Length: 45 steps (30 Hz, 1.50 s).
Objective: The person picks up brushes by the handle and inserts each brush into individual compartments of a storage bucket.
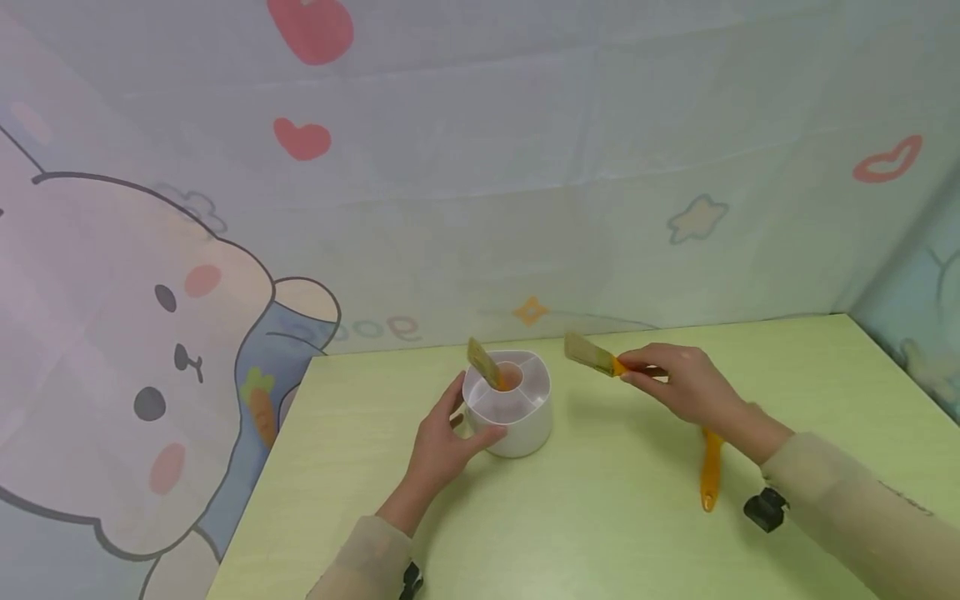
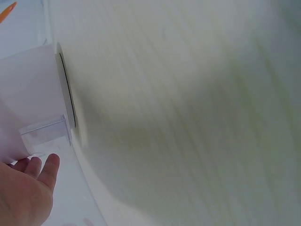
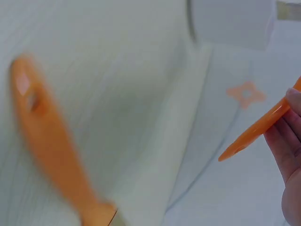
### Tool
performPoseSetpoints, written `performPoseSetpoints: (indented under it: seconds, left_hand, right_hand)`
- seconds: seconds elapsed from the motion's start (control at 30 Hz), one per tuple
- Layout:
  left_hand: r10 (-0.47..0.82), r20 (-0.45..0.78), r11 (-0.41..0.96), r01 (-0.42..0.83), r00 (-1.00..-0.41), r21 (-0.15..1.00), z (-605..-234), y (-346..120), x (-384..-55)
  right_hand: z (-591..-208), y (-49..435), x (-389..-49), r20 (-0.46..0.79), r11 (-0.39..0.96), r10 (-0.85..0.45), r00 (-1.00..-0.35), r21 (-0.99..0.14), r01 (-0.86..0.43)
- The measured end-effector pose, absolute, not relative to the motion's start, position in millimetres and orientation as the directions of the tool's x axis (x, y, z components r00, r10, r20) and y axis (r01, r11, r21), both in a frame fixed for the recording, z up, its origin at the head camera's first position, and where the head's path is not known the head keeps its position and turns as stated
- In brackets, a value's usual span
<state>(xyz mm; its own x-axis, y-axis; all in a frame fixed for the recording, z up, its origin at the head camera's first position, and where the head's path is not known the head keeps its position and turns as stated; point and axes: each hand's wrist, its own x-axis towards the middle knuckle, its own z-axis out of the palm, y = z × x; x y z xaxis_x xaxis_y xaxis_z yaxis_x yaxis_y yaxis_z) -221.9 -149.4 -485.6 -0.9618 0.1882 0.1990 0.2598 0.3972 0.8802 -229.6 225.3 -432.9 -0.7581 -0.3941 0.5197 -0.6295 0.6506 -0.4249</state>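
Note:
A white round pen holder [image 1: 525,433] with divided compartments stands on the table. My left hand [image 1: 442,446] grips its side, thumb at the front and fingers around the left. One paintbrush [image 1: 484,363] stands in its central compartment, bristles up and leaning left. To the right, my right hand [image 1: 686,383] pinches a second paintbrush [image 1: 588,352] above the table, pale bristles pointing left toward the holder. In the right wrist view its orange handle [image 3: 256,127] shows between thumb and fingers. A third paintbrush [image 1: 710,475] lies on the table, partly hidden under my right forearm.
The pale yellow-green table [image 1: 600,517] ends at a back edge close behind the holder. Behind it hangs a printed cloth [image 1: 480,208] with hearts, a star and a large cartoon animal. Another cloth panel [image 1: 930,308] hangs at the right side.

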Motion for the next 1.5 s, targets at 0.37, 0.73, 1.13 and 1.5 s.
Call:
performPoseSetpoints:
  seconds: [0.37,0.73,1.13,1.5]
  left_hand:
    - [0.187,0.2,0.386,0.259,-0.962,0.886,-487,-149,-222]
    - [0.181,0.176,0.41,0.237,-0.968,0.881,-487,-150,-222]
    - [0.184,0.184,0.407,0.245,-0.966,0.88,-484,-150,-220]
    - [0.198,0.194,0.405,0.261,-0.961,0.876,-485,-150,-220]
  right_hand:
    - [-403,162,-222,0.495,0.435,-0.29,-0.819,-0.694,-0.573]
    - [-390,107,-217,0.45,0.218,-0.239,-0.861,-0.839,-0.499]
    - [-401,69,-217,0.522,0.169,-0.194,-0.831,-0.816,-0.552]
    - [-421,63,-217,0.565,0.252,-0.189,-0.803,-0.763,-0.596]
